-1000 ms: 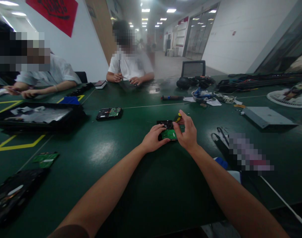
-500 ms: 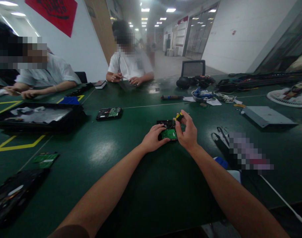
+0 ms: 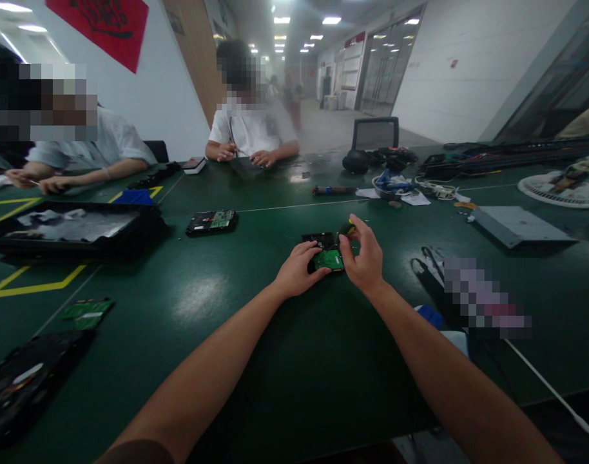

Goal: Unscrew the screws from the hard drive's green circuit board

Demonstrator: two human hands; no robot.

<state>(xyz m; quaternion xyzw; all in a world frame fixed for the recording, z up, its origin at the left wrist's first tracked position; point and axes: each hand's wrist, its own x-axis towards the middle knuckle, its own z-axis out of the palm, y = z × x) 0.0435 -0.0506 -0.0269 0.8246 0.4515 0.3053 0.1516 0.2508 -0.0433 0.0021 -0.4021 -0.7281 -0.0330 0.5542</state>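
A small black hard drive with a green circuit board (image 3: 328, 260) lies on the green table in front of me. My left hand (image 3: 298, 270) grips its left side, fingers over the far part and thumb along the near edge. My right hand (image 3: 365, 256) pinches the black and yellow handle of a screwdriver (image 3: 347, 227) above the drive's right side. The screwdriver points down at the drive; its tip is too small to make out. A second hard drive (image 3: 211, 222) lies farther off to the left.
At left are a black tray (image 3: 82, 222), a loose green board (image 3: 89, 312) and a dark opened device (image 3: 31, 380). A grey metal box (image 3: 522, 227), cables (image 3: 395, 183) and a white fan grille (image 3: 559, 189) lie right. Two people sit across the table.
The screwdriver handle has turned in my right fingers, showing less yellow now. My left hand stays on the hard drive. The view has shifted slightly.
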